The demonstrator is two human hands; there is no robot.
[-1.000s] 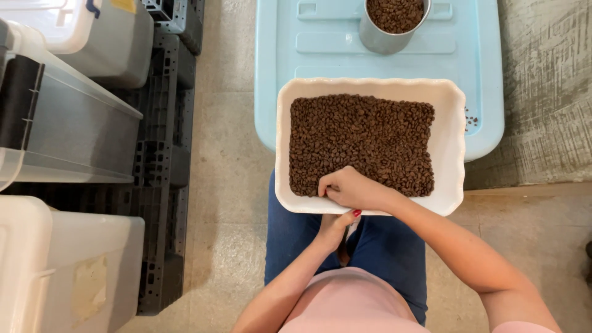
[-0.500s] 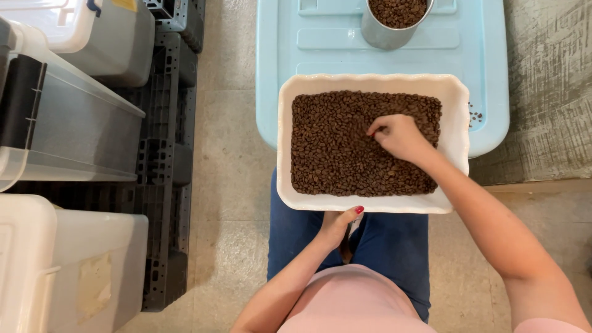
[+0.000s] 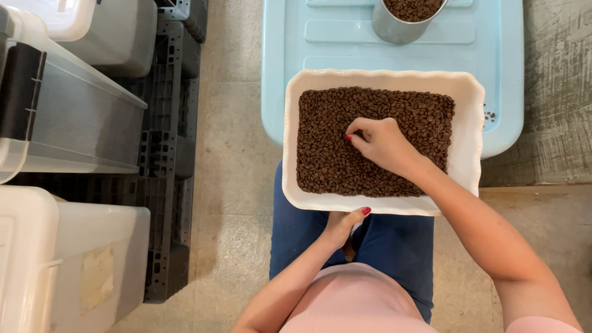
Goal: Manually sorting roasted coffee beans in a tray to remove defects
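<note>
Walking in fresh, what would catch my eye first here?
A white scalloped tray full of dark coffee beans, resting half on a pale blue bin lid. The right hand picks among the beans while the left hand steadies the tray's near edge. A metal cup of beans stands behind.

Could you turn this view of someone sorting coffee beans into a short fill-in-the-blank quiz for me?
1. The right hand rests on brown roasted coffee beans in a white scalloped ___ tray.
2. The left hand supports the tray's ___ edge.
3. The round metal can stands on a light ___ plastic lid.

Missing words: rectangular; near; blue
</note>
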